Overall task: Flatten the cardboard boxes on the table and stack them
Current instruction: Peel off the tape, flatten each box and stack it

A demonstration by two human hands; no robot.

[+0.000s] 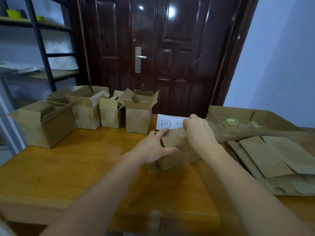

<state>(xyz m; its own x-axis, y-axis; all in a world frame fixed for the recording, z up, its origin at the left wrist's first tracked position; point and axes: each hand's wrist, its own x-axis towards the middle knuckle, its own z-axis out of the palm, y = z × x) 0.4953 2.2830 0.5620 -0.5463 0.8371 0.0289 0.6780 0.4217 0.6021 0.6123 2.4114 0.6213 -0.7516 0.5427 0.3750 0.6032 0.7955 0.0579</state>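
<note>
Head view, the only view. At centre frame a small cardboard box (pixel 177 150) stands on the wooden table (pixel 71 169), both hands on it. The left hand (pixel 153 147) grips the box's left side, thumb on the near face, fingers curled over the top edge. The right hand (pixel 199 132) is curled at the top far edge, apparently pinching a flap or a strip of tape; its fingertips are hidden, so which one I cannot tell. Risks, as judgement: if tape is holding the seam, a hard pull could tear the worn board rather than free the flap; the box is light and could skid or tip toward the white paper sign (pixel 167 123) just behind it; a loose bottom flap juts out at lower left of the box and may fold the wrong way when pressed. Across the left of the frame five open boxes (pixel 138 114) remain upright in a row, flaps splayed, so much work is left. At right, the flattened stack (pixel 272 160) lies near the table's edge, uneven and overhanging; adding another sheet carelessly could slide it off. Behind it lies a larger shallow box (pixel 238 126) with yellowish residue inside. Materials: brown corrugated board, scuffed, patchy, soft-edged; table glossy orange-brown wood, slick-looking. Dark panelled door (pixel 170 57) behind.
</note>
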